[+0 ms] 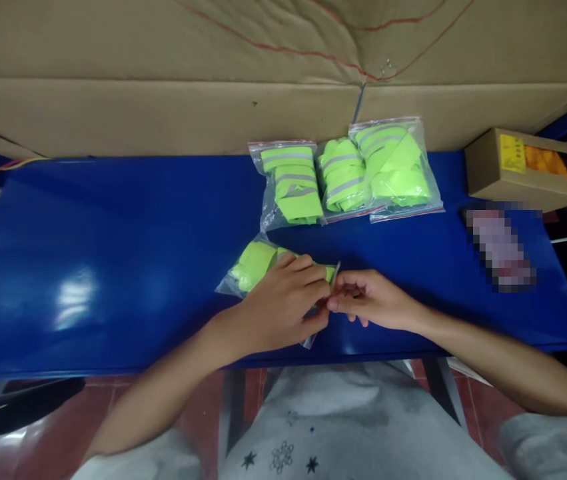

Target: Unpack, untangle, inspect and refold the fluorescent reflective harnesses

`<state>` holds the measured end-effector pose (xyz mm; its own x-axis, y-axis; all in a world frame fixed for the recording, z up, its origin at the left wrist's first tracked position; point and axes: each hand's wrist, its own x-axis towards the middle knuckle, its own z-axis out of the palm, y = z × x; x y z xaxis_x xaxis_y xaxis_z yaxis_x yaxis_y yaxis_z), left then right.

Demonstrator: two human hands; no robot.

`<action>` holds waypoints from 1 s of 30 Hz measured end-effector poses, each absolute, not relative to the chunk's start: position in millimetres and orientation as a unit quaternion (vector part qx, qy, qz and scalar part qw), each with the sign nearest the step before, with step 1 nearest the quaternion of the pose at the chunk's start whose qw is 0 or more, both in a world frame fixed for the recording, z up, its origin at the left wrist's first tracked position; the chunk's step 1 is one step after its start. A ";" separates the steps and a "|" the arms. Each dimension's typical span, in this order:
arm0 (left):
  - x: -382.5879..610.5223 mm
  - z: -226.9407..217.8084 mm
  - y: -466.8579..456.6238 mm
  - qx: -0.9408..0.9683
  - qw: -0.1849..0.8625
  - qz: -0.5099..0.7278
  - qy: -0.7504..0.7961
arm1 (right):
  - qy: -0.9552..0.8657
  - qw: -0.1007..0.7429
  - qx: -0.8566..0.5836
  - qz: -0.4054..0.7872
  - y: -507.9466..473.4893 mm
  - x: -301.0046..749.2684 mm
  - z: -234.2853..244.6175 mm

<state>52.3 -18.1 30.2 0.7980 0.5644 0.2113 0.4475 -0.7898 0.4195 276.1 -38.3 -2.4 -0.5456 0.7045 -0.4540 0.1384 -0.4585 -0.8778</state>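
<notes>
Near the front edge of the blue tabletop [138, 220], a clear plastic bag [256, 267] packed with neon-yellow material lies close to the person's body, within easy reach of both hands. The left hand [288, 290] arches over it, fingers curled and closed on its right-hand edge, thumb lower down, probably to steady the slippery plastic. From the other side, the right hand [363, 297] pinches that same edge between thumb and forefinger, its other fingers loosely bent; the narrow rim likely calls for fingertips rather than a full grasp. Just beyond, three filled zip-lock bags [396, 167] sit side by side along the cardboard backing [163, 113], grey stripes showing on their contents, perhaps set there to leave the front free for handwork. Off to the right, a windowed cardboard box [483, 167] and a pixelated flat object [500, 247] stand well apart from the hands.
</notes>
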 end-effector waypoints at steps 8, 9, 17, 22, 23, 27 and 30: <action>52.2 37.5 -10.4 0.891 0.299 0.195 0.281 | -0.452 0.223 -0.407 0.762 -30.3 280.5 4.1; 53.3 37.1 -10.5 0.888 0.297 0.207 0.283 | -0.447 0.229 -0.403 0.765 -30.1 281.0 5.1; 45.7 36.0 -0.7 0.794 0.337 0.387 0.328 | -0.430 0.287 -0.399 0.757 -31.1 283.1 5.3; 31.8 37.8 12.3 0.749 0.338 0.456 0.342 | -0.483 0.286 -0.434 0.705 -35.8 284.3 4.1; 32.0 37.4 11.7 0.751 0.339 0.452 0.343 | -0.510 0.289 -0.442 0.679 -36.6 284.6 4.0; 38.1 34.6 3.7 0.763 0.352 0.419 0.344 | -0.612 0.300 -0.492 0.542 -39.1 285.4 3.7; 42.9 33.0 -1.5 0.768 0.355 0.410 0.341 | -0.650 0.294 -0.519 0.472 -40.5 285.5 3.8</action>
<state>42.9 -1.5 33.0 0.4316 0.8145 0.3878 0.2319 -0.5156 0.8248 285.5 -40.5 3.8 -0.2889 0.9514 -0.1065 0.3963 0.0175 -0.9180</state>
